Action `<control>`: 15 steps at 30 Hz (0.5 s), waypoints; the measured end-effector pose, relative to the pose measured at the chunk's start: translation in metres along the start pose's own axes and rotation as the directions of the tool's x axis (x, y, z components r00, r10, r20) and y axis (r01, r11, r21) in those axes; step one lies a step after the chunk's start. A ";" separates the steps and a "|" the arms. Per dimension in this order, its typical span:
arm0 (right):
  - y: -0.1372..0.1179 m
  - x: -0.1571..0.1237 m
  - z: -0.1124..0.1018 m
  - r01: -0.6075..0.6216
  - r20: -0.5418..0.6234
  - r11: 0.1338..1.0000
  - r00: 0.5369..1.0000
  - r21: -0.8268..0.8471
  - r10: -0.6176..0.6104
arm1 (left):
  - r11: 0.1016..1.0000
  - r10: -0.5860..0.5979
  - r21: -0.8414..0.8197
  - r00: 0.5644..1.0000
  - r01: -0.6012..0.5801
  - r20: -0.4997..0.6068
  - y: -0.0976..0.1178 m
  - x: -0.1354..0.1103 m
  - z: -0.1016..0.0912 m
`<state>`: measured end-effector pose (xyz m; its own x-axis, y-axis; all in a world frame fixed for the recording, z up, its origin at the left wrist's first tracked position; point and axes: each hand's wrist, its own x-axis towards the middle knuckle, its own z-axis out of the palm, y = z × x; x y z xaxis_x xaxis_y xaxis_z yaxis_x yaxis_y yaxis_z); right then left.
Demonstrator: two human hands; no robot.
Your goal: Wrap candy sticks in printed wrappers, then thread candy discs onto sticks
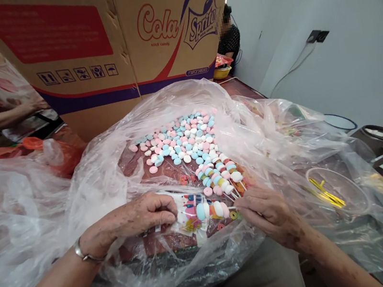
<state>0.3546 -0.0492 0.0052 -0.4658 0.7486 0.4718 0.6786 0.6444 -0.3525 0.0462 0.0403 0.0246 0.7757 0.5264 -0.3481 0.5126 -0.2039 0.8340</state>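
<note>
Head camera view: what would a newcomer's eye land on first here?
A heap of pastel candies in pink, blue and white lies at centre inside a clear plastic bag. Just below, the left hand pinches a packet of stacked candies, with the right hand at its other end. Behind looms a big cardboard box printed Cola and Sprite.

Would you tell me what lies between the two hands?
Head view: a stick of pastel candy discs, partly in a printed wrapper, lies between left hand and right hand.

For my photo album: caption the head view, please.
Left hand holds a printed packet, right hand a candy stick, near loose pastel candies in clear plastic.
</note>
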 end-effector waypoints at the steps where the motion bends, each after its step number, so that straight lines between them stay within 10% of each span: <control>1: 0.000 0.000 0.000 -0.010 0.008 1.000 1.000 0.003 0.010 | 1.000 -0.014 0.014 1.000 0.014 -0.011 0.004 -0.001 0.002; 15: 0.003 0.004 0.006 0.090 -0.016 0.993 0.996 -0.076 -0.091 | 0.996 -0.050 -0.071 0.988 0.061 0.147 0.001 0.001 0.010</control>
<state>0.3516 -0.0430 0.0017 -0.5167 0.6843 0.5145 0.6754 0.6952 -0.2462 0.0509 0.0322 0.0213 0.7947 0.4087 -0.4488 0.5318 -0.1125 0.8393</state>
